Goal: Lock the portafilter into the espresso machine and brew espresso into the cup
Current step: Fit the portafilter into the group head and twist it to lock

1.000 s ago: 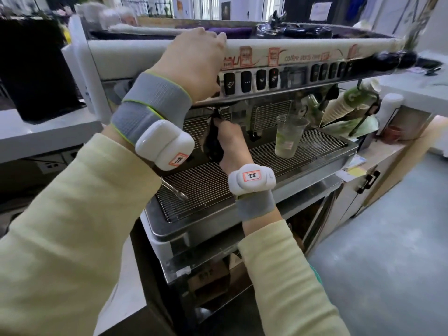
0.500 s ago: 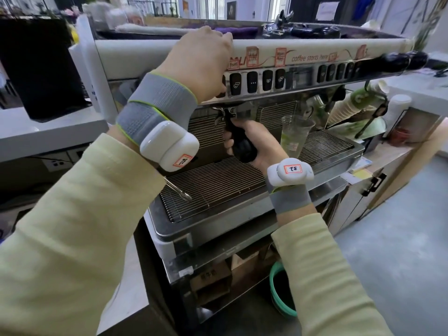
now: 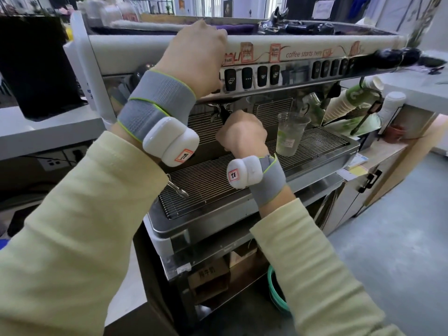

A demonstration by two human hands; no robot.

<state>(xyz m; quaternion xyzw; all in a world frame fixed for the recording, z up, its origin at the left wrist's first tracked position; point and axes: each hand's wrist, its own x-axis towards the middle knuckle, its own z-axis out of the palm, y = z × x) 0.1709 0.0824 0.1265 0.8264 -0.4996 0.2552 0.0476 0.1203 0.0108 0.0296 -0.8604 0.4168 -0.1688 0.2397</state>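
A white and steel espresso machine (image 3: 315, 50) fills the view. My left hand (image 3: 196, 57) grips its top front edge, just left of the row of black buttons (image 3: 247, 77). My right hand (image 3: 242, 134) is closed around the black handle of the portafilter (image 3: 221, 113), whose metal head sits up under the left group head; the handle is almost fully hidden by my fist. A clear plastic cup (image 3: 291, 134) stands upright on the drip tray grate (image 3: 242, 180), to the right of my right hand and not under the portafilter.
A steam wand tip (image 3: 178, 189) pokes over the grate at the left. Stacked paper cups (image 3: 349, 103) lie at the machine's right end. A black box (image 3: 36, 66) stands on the left counter. A green bucket (image 3: 278, 294) sits on the floor below.
My right hand swung the portafilter handle from the left out to the right, then back to centre, pointing toward me. My left hand stayed on the machine's top edge.
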